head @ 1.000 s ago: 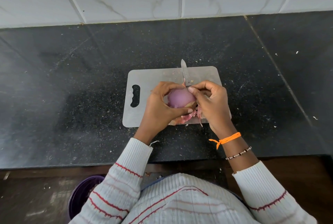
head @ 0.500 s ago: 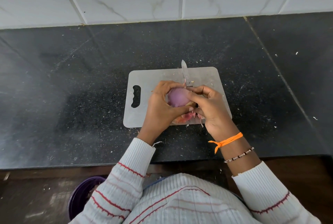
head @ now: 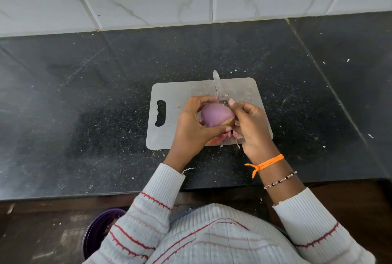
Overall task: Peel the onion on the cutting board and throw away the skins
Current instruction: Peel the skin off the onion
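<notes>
A purple onion (head: 215, 114), mostly bare of skin, is held just above the grey cutting board (head: 174, 96). My left hand (head: 192, 127) cups it from the left and below. My right hand (head: 252, 124) grips its right side, thumb and fingers pinching at the brownish end. Loose reddish skins (head: 220, 138) lie on the board under my hands. A knife blade (head: 216, 82) rests on the board behind the onion, its handle hidden by my hands.
The board sits on a black speckled counter (head: 84, 115) backed by a white tiled wall. A purple bin (head: 99, 229) stands on the floor at the lower left, below the counter edge. Small scraps are scattered over the counter.
My right hand's fingers have shifted up along the onion's right side to its top, and more of the purple surface shows. My left hand keeps its hold.
</notes>
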Demonstrator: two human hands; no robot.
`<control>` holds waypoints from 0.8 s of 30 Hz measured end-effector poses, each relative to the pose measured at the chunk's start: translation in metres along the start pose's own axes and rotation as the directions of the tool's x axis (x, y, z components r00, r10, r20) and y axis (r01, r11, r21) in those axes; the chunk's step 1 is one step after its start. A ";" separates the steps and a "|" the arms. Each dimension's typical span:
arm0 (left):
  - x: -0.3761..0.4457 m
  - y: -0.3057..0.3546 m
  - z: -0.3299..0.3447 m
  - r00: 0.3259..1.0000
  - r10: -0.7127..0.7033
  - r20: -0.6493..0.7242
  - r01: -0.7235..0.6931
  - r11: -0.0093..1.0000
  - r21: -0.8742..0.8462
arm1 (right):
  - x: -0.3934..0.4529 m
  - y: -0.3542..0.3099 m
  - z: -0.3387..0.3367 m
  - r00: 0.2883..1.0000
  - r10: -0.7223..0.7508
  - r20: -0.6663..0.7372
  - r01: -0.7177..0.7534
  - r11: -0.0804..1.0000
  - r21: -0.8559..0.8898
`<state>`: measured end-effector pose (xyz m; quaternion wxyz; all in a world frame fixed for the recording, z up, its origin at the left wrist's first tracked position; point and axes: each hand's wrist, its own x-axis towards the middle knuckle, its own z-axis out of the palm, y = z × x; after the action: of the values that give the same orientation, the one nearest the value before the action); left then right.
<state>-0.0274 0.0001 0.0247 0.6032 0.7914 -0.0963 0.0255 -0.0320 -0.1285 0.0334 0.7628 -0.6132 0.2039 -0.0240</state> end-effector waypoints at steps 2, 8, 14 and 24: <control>0.001 -0.001 -0.001 1.000 -0.009 -0.002 0.009 1.000 -0.004 | -0.002 -0.003 -0.003 0.998 0.000 0.064 -0.001 1.000 0.010; 0.000 0.001 0.001 0.999 0.022 -0.024 -0.022 1.000 0.011 | -0.003 0.000 0.004 0.997 0.009 0.079 -0.009 1.000 0.009; -0.004 -0.001 0.001 1.000 0.010 -0.017 -0.010 1.000 0.003 | -0.004 0.001 0.007 0.996 0.083 0.037 -0.084 0.995 0.047; -0.001 -0.003 -0.002 1.000 -0.013 -0.004 0.013 1.000 -0.017 | -0.001 0.003 0.000 0.996 0.033 0.083 -0.033 0.999 -0.009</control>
<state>-0.0274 0.0028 0.0227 0.6102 0.7868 -0.0900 0.0223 -0.0335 -0.1270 0.0306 0.7686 -0.6132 0.1820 0.0150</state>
